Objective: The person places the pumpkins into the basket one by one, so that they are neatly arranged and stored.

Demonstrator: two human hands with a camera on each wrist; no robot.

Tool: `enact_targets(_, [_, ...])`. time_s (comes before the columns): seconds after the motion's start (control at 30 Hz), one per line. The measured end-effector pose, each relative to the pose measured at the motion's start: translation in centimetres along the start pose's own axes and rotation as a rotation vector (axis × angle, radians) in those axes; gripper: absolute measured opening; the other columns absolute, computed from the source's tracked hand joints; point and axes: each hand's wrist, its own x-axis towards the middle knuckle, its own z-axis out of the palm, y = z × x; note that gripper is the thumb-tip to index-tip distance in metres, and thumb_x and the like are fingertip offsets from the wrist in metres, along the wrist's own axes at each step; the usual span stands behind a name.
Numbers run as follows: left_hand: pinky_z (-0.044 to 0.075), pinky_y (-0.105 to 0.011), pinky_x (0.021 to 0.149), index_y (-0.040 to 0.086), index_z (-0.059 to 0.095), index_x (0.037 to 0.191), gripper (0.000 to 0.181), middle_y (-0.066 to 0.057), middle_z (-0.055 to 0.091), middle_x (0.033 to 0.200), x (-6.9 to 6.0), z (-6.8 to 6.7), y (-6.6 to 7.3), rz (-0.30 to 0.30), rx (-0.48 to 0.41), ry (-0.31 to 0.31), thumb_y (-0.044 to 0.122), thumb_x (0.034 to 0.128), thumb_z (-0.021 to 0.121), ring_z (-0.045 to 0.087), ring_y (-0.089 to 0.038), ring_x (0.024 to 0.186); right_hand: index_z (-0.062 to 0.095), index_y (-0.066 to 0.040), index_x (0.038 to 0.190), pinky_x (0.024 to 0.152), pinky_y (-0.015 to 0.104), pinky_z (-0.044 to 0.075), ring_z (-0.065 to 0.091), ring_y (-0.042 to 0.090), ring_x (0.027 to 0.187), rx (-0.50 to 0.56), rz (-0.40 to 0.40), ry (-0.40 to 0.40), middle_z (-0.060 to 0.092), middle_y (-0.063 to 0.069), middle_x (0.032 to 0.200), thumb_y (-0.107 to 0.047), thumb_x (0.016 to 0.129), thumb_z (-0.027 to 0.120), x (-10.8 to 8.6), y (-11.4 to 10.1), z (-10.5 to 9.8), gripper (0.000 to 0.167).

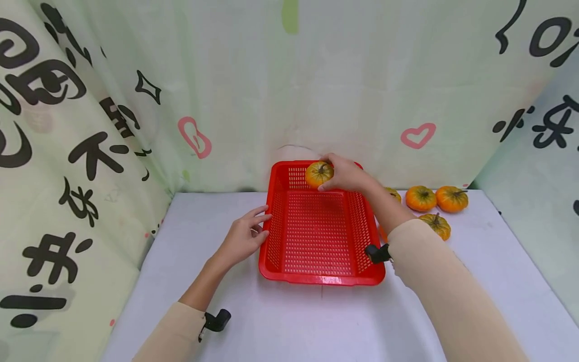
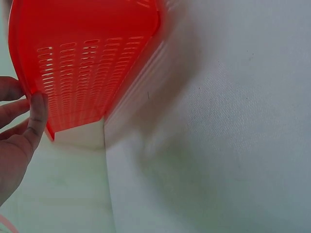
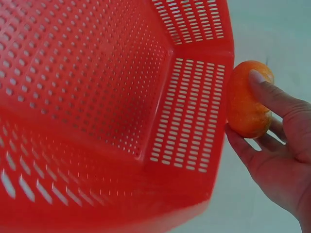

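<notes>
A red plastic basket (image 1: 316, 234) with slotted walls stands on the table in the head view. At its left rim is my left hand (image 1: 244, 235); the left wrist view shows the thumb (image 2: 38, 114) against the outer wall and the other fingers at the rim. My right hand (image 1: 346, 175) holds a small orange pumpkin (image 1: 318, 174) by its sides at the basket's far end. In the right wrist view this pumpkin (image 3: 248, 99) appears close by the rim, between thumb and fingers. Whether it touches the basket, I cannot tell.
Several more small pumpkins lie right of the basket, among them one at the back (image 1: 420, 198) and a greenish one (image 1: 436, 226). My right forearm partly covers some. A printed curtain (image 1: 353, 100) hangs behind the white table (image 1: 289, 322).
</notes>
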Motion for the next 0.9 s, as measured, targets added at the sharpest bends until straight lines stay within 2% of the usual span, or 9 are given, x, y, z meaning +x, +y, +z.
enact_targets(0.17, [0.062,-0.027,0.078,-0.002,0.066,0.135,0.041,-0.011,0.054,0.153,0.3,0.0,-0.1,0.017,-0.001,-0.011,0.001,0.0943,0.069,0.068,-0.017,0.087,0.036,-0.001,0.152,0.112,0.052,0.045,0.047,0.036,0.132,0.008,0.043,-0.033,0.046,0.021,0.151,-0.024,0.088,0.082,1.0,0.0,1.2,0.082])
enact_targets(0.3, [0.063,-0.028,0.079,-0.002,0.066,0.135,0.041,-0.012,0.054,0.154,0.3,-0.1,-0.1,0.013,0.001,-0.017,0.001,0.0942,0.07,0.068,-0.017,0.088,0.038,-0.004,0.149,0.108,0.051,0.049,0.049,0.035,0.128,-0.005,0.067,-0.057,0.05,0.02,0.144,-0.025,0.087,0.082,1.6,-0.2,2.3,0.079])
enact_targets(0.43, [0.063,-0.029,0.081,-0.002,0.066,0.135,0.041,-0.011,0.054,0.154,0.1,-0.2,-0.1,0.005,0.004,-0.017,0.002,0.0944,0.07,0.068,-0.017,0.088,0.039,-0.005,0.148,0.107,0.051,0.05,0.05,0.035,0.127,0.008,0.07,-0.044,0.053,0.019,0.141,-0.024,0.087,0.082,2.1,-0.6,3.5,0.078])
enact_targets(0.63, [0.063,-0.03,0.081,0.0,0.066,0.136,0.042,-0.01,0.053,0.154,0.0,-0.2,0.1,-0.017,0.005,-0.022,0.003,0.0946,0.07,0.068,-0.017,0.089,0.04,-0.003,0.147,0.107,0.05,0.052,0.05,0.034,0.127,0.067,0.117,-0.003,0.053,0.018,0.141,-0.022,0.085,0.085,2.8,-0.8,5.5,0.079])
enact_targets(0.9, [0.063,-0.03,0.082,0.0,0.066,0.136,0.042,-0.01,0.053,0.155,0.0,-0.3,0.1,-0.019,0.004,-0.026,0.004,0.0949,0.07,0.068,-0.017,0.09,0.04,0.0,0.148,0.114,0.048,0.045,0.051,0.035,0.126,0.083,0.181,-0.011,0.053,0.021,0.142,-0.026,0.088,0.083,3.8,-0.3,7.6,0.078])
